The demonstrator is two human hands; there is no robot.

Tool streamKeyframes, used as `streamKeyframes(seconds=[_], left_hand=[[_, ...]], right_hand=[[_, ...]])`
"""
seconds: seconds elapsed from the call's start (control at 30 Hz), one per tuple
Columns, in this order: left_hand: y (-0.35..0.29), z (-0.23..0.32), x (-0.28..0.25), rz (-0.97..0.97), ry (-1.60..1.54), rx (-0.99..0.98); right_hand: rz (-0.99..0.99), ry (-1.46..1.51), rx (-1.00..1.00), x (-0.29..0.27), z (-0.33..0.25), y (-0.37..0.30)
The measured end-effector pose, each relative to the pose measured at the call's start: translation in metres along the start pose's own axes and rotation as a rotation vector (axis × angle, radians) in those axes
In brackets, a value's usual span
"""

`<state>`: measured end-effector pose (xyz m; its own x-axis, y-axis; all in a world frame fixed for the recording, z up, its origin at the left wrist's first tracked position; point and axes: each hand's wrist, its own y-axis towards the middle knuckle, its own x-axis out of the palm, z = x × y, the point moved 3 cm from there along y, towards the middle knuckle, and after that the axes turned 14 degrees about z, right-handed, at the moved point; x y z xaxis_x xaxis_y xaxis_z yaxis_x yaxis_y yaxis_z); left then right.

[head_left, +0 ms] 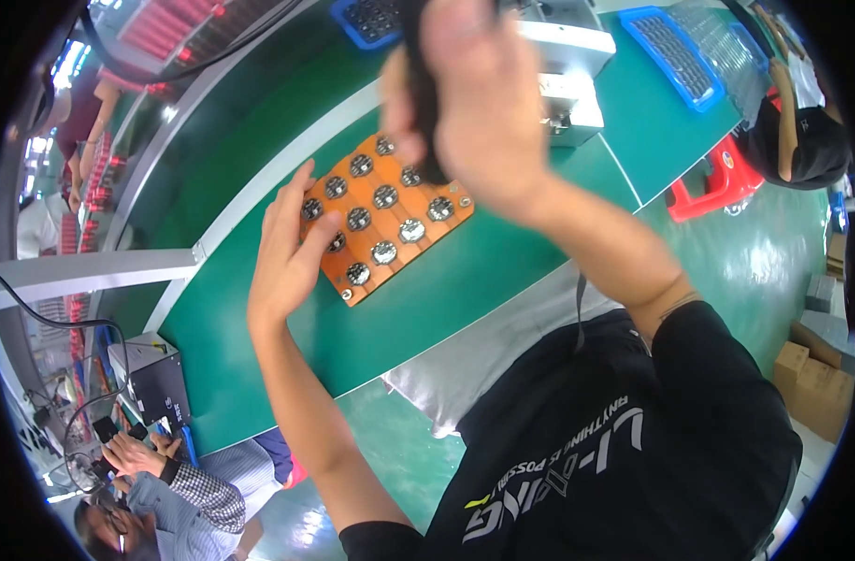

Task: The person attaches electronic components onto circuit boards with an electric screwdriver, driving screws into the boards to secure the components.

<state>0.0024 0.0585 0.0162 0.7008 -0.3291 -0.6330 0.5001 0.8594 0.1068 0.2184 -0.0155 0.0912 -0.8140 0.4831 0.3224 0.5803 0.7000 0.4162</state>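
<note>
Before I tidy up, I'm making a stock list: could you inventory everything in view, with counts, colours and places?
Bench top: 1, green, across the middle
Block: 1, orange, on the bench top
Round parts: 12 visible, silvery, in rows on the block
Tool: 1, black, blurred, above the block
Trays: at least 2, blue, top centre and top right
Equipment: count unclear, whitish, top centre-right
Box unit: 1, black, bench's left end
Stool: 1, red, floor at right
Cartons: several, brown, far right
Other people: at least 3, varied clothing, right and left edges
Shirt: 1, black, on the wearer
Left hand: 1, bare, at the block's left side
Right hand: 1, bare, gripping the tool
</note>
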Motion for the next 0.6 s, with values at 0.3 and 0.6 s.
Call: streamKeyframes(seconds=[0.3, 0.6], left_hand=[[0.038, 0.048, 0.044, 0.123, 0.363, 0.102], [0.043, 0.036, 0.05, 0.256, 0.479, 0.234]], right_hand=[[0.098, 0.348, -0.336, -0.102, -0.018, 0.051], [0.032, 0.305, -0.244, -0.117, 0.0, 0.046]])
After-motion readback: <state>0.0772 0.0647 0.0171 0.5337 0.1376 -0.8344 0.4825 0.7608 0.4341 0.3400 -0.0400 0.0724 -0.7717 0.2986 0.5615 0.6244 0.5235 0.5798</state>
